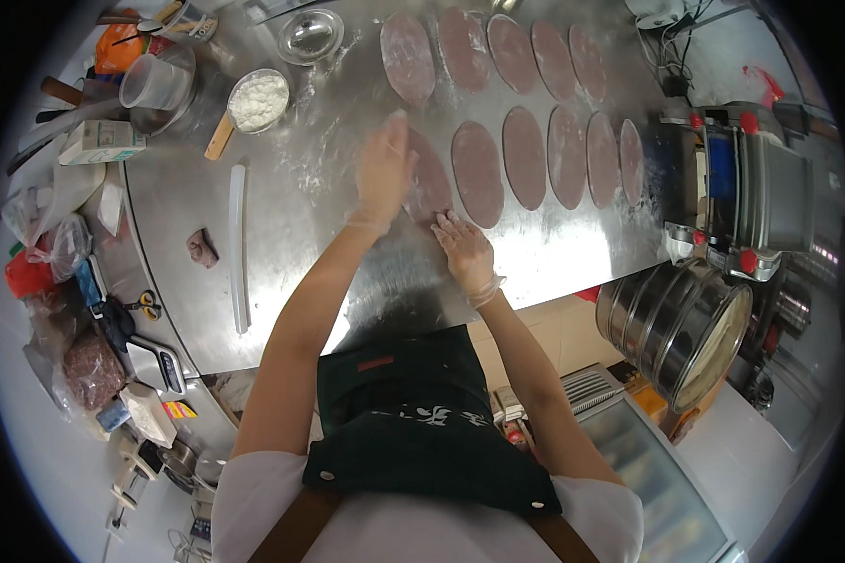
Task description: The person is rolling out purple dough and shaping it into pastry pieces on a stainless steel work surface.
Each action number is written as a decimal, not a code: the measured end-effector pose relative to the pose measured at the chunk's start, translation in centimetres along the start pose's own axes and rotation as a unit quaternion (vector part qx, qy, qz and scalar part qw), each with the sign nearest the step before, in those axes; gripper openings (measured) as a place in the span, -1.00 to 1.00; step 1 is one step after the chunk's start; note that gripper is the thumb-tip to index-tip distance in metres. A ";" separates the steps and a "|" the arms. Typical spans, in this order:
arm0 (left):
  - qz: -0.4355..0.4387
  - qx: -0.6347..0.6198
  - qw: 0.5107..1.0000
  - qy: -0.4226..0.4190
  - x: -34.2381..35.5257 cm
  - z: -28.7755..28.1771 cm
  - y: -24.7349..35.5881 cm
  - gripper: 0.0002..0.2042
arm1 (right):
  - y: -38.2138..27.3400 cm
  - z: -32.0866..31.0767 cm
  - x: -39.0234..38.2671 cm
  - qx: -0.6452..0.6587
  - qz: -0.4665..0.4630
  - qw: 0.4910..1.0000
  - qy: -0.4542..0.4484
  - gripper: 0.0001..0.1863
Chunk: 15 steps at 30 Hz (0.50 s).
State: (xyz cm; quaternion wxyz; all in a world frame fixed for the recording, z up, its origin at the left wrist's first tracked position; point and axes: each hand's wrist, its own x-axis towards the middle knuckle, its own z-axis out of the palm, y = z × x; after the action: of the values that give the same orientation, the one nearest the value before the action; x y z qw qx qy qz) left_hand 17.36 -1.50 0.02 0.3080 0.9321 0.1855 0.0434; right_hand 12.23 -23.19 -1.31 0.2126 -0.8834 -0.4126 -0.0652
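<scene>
Both my hands wear thin clear gloves. My left hand lies along the left edge of a flat oval sheet of purplish dough, its fingers stretched out and partly covering that edge. At the near end of the same sheet, my right hand touches the dough with its fingertips, fingers apart. Neither hand grips anything that shows. More dough ovals lie to the right in a near row and a far row, some dusted with flour.
A flour-filled sieve, a glass bowl, a pale rolling pin and a small dough lump rest on the steel table's left side. A dough-rolling machine stands at its right end. Below that are stacked steel sieves.
</scene>
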 end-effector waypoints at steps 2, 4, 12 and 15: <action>0.274 0.161 0.946 -0.068 -2.9 0.0 -0.1 -0.32 | -0.3 0.1 -0.5 0.027 0.002 0.999 0.023 -0.71; 0.267 0.125 0.948 -0.117 -5.5 0.3 -1.1 -0.33 | -0.9 -0.7 -1.0 0.040 -0.006 0.999 0.009 -0.70; 0.218 -0.185 0.914 -0.289 -14.2 -2.5 -3.5 -0.44 | -3.7 -10.3 1.9 0.245 0.089 0.954 -0.149 -0.75; -0.112 -0.469 0.808 -0.339 -17.6 -2.3 -2.0 -0.55 | -2.0 -11.3 7.4 0.386 0.283 0.845 -0.237 -0.78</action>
State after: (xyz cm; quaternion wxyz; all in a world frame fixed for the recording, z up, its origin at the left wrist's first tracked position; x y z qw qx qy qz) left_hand -0.08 -5.25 1.31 0.7537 0.6025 0.1292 -0.2288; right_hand 16.24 -21.68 11.68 0.4416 -0.7967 -0.1739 0.3742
